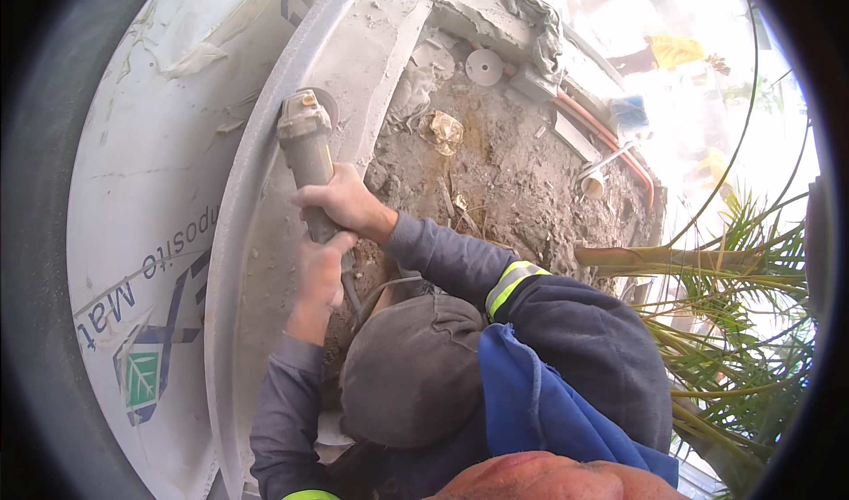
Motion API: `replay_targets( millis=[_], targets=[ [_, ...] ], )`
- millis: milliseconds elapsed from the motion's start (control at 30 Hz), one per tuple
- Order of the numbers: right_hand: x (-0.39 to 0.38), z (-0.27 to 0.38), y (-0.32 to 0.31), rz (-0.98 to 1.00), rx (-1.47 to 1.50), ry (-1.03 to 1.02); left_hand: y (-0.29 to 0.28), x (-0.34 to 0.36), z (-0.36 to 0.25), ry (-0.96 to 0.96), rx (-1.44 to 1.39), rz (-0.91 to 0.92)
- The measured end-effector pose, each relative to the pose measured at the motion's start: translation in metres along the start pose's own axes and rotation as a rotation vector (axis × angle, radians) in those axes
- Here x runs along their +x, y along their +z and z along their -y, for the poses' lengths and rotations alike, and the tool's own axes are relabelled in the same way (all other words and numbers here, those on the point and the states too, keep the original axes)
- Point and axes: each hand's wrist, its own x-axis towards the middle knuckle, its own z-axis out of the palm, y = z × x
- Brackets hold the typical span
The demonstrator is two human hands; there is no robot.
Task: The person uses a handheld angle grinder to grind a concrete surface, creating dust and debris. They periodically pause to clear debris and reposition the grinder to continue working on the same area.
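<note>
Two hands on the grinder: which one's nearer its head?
The right hand, wrapped around the middle of the grinder. The left hand sits farther back, at the tool's rear end.

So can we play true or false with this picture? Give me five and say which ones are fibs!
1. The right hand and the left hand are both on the gray power tool. True.
2. The person is wearing thick gloves. False: both hands are bare.
3. The right hand is closer to the tool's disc end than the left hand. True.
4. The leafy green plant is on the left side of the picture. False: the plant is on the right side.
5. The loose round pale disc has a hole in its middle. True.
</note>
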Motion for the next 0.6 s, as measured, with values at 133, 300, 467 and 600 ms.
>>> replay_targets(
  millis=[133, 300, 467, 600],
  targets=[
    [-0.008, -0.001, 0.013, -0.053, 0.08, -0.015, -0.017, 0.011, 0.017, 0.039, 0.145, -0.042],
    [-0.046, -0.011, 0.022, 0.043, -0.003, 0.065, -0.018, -0.037, 0.029, 0.083, 0.1, -0.042],
    [-0.048, -0.008, 0.025, 0.015, -0.126, 0.093, -0.022, -0.038, 0.025, 0.057, 0.125, -0.016],
    [-0.029, 0.003, 0.024, 0.0, -0.101, 0.113, -0.02, -0.021, 0.013, 0.06, 0.091, 0.002]
  ],
)
